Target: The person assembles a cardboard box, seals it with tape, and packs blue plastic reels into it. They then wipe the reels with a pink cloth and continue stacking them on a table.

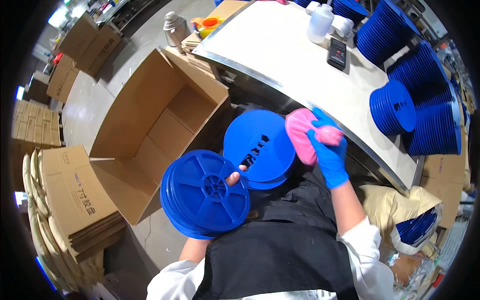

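My left hand (233, 178) is mostly hidden behind a stack of blue plastic reels (220, 202). Bare fingertips show at the edge of the top reel, closed on the stack. Just beyond it, over my lap, lies another blue reel (257, 145), its flat face up with black marks, with at least one more under it. In a blue glove, my right hand (327, 145) grips a bunched pink cloth (302, 134). The cloth hangs by the right rim of the marked reel, close to the table edge.
An open cardboard box (150, 135) stands at the left, with flattened cartons (75, 190) nearer. The white table (280, 55) carries stacked blue reels (392, 107), a squeeze bottle (320, 24) and a black handheld device (337, 53). A sack of blue pieces (400, 215) sits at the right.
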### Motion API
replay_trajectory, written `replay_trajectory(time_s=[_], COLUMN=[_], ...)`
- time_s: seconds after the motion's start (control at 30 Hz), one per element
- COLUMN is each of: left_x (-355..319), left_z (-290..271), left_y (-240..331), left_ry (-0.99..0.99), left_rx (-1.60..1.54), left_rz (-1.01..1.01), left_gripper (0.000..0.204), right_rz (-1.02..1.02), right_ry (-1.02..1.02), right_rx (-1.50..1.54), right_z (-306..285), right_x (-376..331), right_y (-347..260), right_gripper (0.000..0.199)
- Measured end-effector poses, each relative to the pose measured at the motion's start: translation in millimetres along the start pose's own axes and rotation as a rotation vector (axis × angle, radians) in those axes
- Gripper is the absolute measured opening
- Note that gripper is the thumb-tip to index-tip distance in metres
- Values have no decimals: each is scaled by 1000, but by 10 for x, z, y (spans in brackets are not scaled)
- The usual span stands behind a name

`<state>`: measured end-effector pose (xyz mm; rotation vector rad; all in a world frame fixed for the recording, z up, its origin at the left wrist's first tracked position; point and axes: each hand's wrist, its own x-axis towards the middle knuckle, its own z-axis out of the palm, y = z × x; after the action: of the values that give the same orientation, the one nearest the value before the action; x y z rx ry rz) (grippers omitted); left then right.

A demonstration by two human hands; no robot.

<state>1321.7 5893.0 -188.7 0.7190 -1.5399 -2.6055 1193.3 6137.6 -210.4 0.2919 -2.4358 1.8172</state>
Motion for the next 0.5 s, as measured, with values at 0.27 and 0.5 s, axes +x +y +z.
replay_trajectory(time_s=[0.27,0.5], left_x=[174,365], left_z=[-234,-231], left_y=[-213,-153], left_ry=[-138,-227], left_rx=[-143,-171], left_rz=[18,5], left_gripper=[40,40], right_rz=[-667,-62], right_ry=[-359,-14], right_rx=[-440,-197], right_z=[596,644], right_x=[-575,283], right_y=[-110,336], right_gripper=[35,41])
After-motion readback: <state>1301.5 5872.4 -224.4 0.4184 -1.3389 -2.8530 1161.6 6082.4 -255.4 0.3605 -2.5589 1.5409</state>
